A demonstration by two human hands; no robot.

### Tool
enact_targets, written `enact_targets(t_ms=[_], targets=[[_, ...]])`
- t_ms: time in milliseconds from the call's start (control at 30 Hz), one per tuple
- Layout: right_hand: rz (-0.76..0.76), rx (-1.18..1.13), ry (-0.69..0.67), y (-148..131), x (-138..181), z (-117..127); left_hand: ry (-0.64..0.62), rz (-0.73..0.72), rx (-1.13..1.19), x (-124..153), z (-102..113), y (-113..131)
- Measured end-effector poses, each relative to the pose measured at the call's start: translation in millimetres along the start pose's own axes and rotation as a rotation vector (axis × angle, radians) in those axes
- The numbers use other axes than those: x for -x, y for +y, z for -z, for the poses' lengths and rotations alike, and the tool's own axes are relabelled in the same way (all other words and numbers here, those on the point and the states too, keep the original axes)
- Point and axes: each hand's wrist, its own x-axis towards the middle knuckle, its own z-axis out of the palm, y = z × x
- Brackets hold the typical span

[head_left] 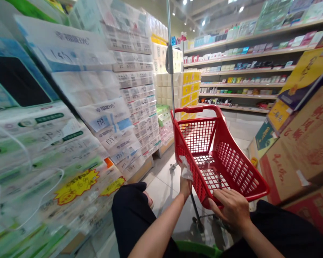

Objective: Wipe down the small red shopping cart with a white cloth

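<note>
A red plastic shopping cart basket [235, 157] with perforated sides stands in front of my knees, its inside bare. My left hand [186, 185] is at the basket's left outer side and holds a crumpled white tissue [186, 170] against the mesh wall; the fingers are partly hidden behind the tissue. On the near rim rests my right hand [230, 208], its fingers curled over the edge and the thumb on the outside. A thin metal pole [170, 46] rises at the basket's far left corner.
Stacked tissue packs [134, 93] line the left side, with a yellow price tag [76, 186] on the nearest pile. Cardboard boxes [312, 143] stand close on the right. Shelves of small goods [239, 53] fill the back wall. Part of something green [196, 249] shows below me.
</note>
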Motion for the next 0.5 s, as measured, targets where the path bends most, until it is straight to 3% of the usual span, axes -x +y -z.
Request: enact_targets(t_ms=[133,233,333,433,500], targets=[[0.01,0.006,-0.009,5.3,2.5,-2.0,0.114,-0.051,-0.083,55.8,-9.9,-8.5],[0.003,0.006,-0.017,5.6,2.1,-3.7,0.117,-0.089,-0.185,71.7,-8.9,11.3],[0.005,0.001,-0.017,4.0,1.2,-4.4,0.085,-0.191,-0.295,56.5,-4.6,47.0],[0.012,0.003,-0.009,2.3,0.9,-3.2,0.013,-0.348,-0.443,17.7,1.2,76.2],[0.013,0.01,0.004,1.5,1.2,-1.9,-0.035,-0.38,-0.563,-11.6,5.5,84.2]])
